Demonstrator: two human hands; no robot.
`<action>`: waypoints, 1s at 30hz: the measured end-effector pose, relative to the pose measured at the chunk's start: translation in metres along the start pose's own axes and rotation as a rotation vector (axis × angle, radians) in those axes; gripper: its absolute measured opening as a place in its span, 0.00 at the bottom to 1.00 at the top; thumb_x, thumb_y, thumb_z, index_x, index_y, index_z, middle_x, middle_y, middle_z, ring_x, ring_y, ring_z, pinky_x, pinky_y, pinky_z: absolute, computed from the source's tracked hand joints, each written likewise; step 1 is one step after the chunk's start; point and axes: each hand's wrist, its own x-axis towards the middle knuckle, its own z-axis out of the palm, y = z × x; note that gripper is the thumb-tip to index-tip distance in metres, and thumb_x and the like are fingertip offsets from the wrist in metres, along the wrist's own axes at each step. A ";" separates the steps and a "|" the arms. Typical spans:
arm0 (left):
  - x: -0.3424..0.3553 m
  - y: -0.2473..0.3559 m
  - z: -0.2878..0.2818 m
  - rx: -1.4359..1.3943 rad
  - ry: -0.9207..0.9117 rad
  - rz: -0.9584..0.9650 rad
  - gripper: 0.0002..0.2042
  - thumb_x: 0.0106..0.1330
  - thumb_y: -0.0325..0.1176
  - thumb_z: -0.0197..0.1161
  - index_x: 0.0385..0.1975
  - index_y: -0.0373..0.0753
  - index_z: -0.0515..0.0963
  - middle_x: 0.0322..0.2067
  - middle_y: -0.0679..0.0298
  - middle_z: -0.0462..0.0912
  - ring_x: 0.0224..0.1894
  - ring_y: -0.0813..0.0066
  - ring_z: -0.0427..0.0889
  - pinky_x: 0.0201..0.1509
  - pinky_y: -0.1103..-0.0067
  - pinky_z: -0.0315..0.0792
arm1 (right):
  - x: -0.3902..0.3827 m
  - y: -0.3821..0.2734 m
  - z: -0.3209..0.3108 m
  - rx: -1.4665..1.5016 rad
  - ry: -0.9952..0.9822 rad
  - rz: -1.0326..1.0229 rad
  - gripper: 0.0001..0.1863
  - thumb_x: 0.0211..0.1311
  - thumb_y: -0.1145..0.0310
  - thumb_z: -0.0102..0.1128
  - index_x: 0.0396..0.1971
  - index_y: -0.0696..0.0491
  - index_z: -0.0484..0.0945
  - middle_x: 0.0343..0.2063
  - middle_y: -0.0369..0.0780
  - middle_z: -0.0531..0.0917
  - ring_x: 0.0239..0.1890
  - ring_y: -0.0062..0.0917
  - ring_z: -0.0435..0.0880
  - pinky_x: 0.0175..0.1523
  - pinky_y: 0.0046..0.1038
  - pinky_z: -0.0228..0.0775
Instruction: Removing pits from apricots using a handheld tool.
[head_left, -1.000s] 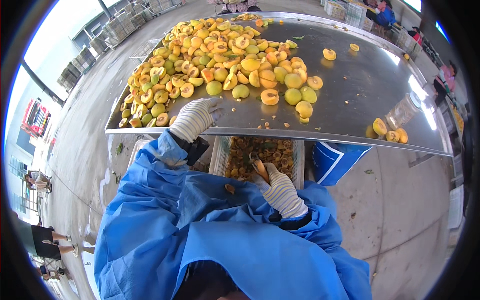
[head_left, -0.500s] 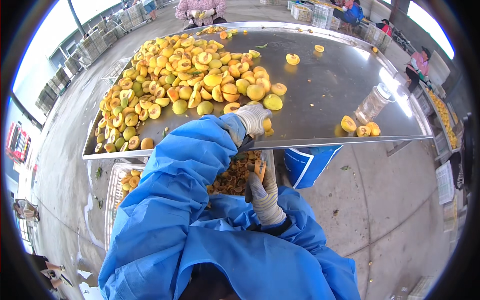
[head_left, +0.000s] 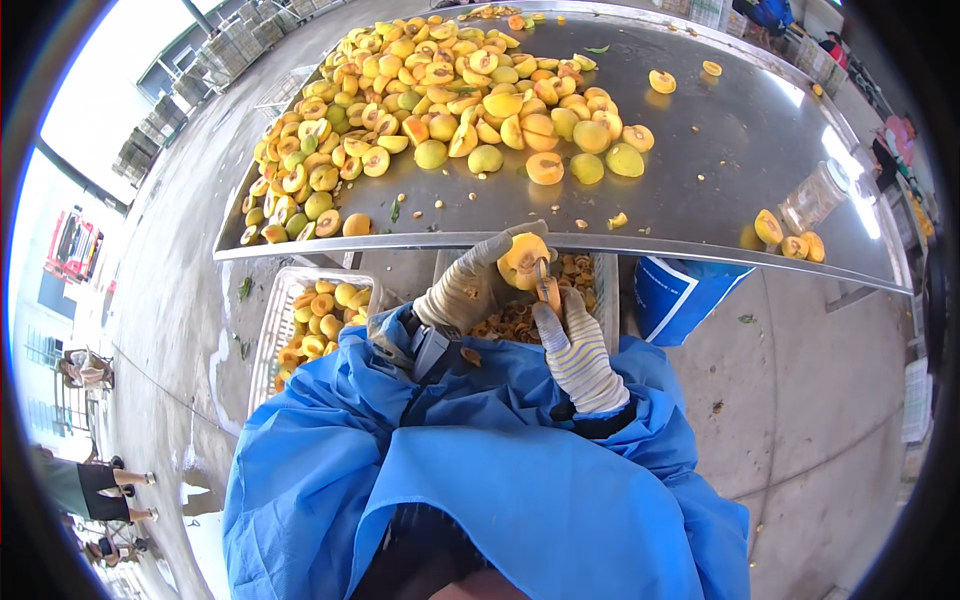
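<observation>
My left hand (head_left: pixel 462 292), in a pale knit glove, grips a yellow peach half (head_left: pixel 519 262) with its cut face toward me. In my right hand (head_left: pixel 580 358), gloved in striped knit, is a small pitting tool (head_left: pixel 549 290) with an orange-brown handle. Its metal tip touches the middle of the peach's cut face. Both hands are just off the near edge of the metal table (head_left: pixel 700 190). Below them stands a crate (head_left: pixel 609 305) of brownish peach scraps, partly hidden by my hands. A large pile of peach halves (head_left: pixel 430 95) covers the table's left side.
A white basket (head_left: pixel 262 370) of peach halves stands on the floor at left. Right of the scrap crate is a blue container (head_left: pixel 685 300). A clear jar (head_left: pixel 815 197) lies tilted at the table's right, beside several peach halves (head_left: pixel 768 227). Stacked crates (head_left: pixel 240 48) line the background.
My left hand has drawn back from the table's pile with a peach half and met the tool in my right hand. The view has shifted, so the table appears higher and farther right.
</observation>
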 end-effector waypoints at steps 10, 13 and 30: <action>-0.009 -0.021 0.005 0.325 0.222 0.150 0.34 0.63 0.65 0.54 0.50 0.35 0.74 0.42 0.58 0.80 0.42 0.71 0.80 0.49 0.75 0.74 | -0.008 -0.016 0.005 -0.602 -0.186 -0.027 0.19 0.67 0.57 0.52 0.40 0.61 0.69 0.18 0.52 0.78 0.22 0.50 0.79 0.26 0.46 0.69; -0.006 -0.031 0.012 0.343 0.312 0.212 0.32 0.64 0.63 0.55 0.47 0.36 0.76 0.39 0.59 0.81 0.39 0.73 0.80 0.47 0.76 0.74 | -0.014 -0.006 0.012 -0.493 -0.150 -0.073 0.20 0.68 0.56 0.51 0.40 0.62 0.68 0.19 0.53 0.78 0.23 0.50 0.79 0.27 0.47 0.69; -0.011 -0.037 0.012 0.230 0.393 0.257 0.25 0.61 0.53 0.65 0.43 0.34 0.77 0.36 0.55 0.81 0.39 0.67 0.81 0.47 0.74 0.75 | -0.017 0.004 0.018 -0.415 -0.277 0.041 0.20 0.68 0.57 0.52 0.46 0.61 0.68 0.28 0.53 0.81 0.31 0.47 0.82 0.34 0.39 0.72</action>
